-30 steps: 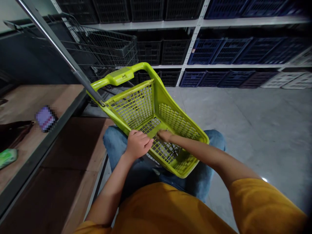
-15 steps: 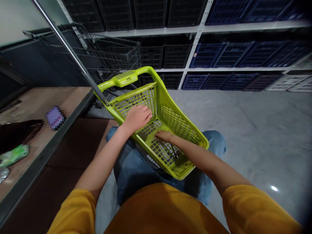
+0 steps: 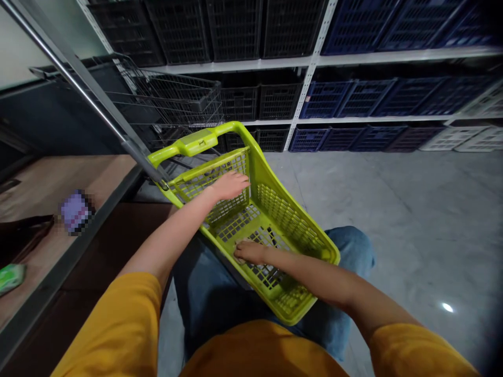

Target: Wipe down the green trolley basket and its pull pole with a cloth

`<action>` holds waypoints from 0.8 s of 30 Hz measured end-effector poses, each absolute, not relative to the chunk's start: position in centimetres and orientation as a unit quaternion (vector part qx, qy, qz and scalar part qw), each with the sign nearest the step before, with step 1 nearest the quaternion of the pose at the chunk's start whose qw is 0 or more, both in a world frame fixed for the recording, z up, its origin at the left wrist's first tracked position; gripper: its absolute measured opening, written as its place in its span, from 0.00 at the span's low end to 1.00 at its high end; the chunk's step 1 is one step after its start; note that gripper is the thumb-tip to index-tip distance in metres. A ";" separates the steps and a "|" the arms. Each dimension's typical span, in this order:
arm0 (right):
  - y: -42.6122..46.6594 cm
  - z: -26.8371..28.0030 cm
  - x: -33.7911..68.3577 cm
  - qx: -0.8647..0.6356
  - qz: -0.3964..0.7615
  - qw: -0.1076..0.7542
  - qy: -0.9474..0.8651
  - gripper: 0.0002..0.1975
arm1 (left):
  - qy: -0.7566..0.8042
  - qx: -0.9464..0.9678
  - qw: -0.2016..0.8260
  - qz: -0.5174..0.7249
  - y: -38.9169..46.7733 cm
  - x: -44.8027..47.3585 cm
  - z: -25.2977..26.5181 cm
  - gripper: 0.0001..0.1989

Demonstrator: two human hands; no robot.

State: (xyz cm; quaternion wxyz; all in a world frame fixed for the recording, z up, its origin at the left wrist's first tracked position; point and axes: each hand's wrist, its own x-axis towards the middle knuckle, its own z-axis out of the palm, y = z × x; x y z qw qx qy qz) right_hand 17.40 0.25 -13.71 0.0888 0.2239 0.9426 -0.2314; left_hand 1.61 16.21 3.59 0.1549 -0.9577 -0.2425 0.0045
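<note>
A lime-green plastic shopping basket [image 3: 293,193] with lattice walls sits tilted between my knees. Its metal pull-out handle [image 3: 90,99] runs up to the upper left. My left hand [image 3: 232,185] is over the basket's far end, fingers stretched toward the inner corner; whether they touch the wall I cannot tell. Down inside, my right hand [image 3: 250,252] is near the wall closest to me, above the lattice floor. Its fingers are curled together, and whatever they may hold is too small to make out.
A wooden-topped bench [image 3: 106,167] is at my left, bearing a blurred-out purple item [image 3: 76,212] and a green packet [image 3: 11,277]. Behind the basket stands a wire shopping cart [image 3: 176,99]. Shelves with black crates [image 3: 236,29] and blue crates [image 3: 357,31] line the back, beyond the grey floor [image 3: 412,209].
My right hand has moved left and nearer to me across the basket's floor. My left hand's fingers have straightened and reach slightly farther right. The view has shifted a little.
</note>
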 end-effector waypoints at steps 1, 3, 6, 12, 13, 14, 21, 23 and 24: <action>0.7 -13.6 17.8 0.219 -0.217 0.093 0.947 0.14 | -0.229 -0.961 0.152 0.005 15.9 1.7 3.2 0.16; 2.5 -13.2 19.3 0.261 -0.179 0.113 0.942 0.15 | -0.201 -0.968 0.148 0.015 15.3 1.7 2.7 0.14; 5.3 -12.6 22.4 0.428 -0.135 0.132 0.884 0.16 | -0.183 -0.972 0.133 0.058 14.5 1.7 2.4 0.11; 4.9 -13.2 22.9 0.486 -0.141 0.131 0.853 0.17 | -0.207 -0.966 0.122 0.093 13.5 2.9 1.9 0.11; 4.1 -13.4 22.2 0.448 -0.162 0.126 0.870 0.16 | -0.208 -0.967 0.116 0.089 13.3 3.2 1.8 0.11; 3.1 -13.5 21.3 0.402 -0.182 0.120 0.889 0.15 | -0.209 -0.968 0.108 0.084 13.1 3.4 1.7 0.11; -3.1 -13.2 16.5 0.225 -0.255 0.072 0.938 0.21 | -0.224 -0.964 0.096 0.103 12.5 2.1 1.5 0.10; -3.8 -12.8 15.8 0.249 -0.254 0.067 0.932 0.19 | -0.228 -0.962 0.101 0.110 12.5 1.5 1.7 0.10; -3.9 -12.5 15.5 0.264 -0.248 0.066 0.930 0.17 | -0.228 -0.961 0.106 0.110 12.5 1.2 1.9 0.11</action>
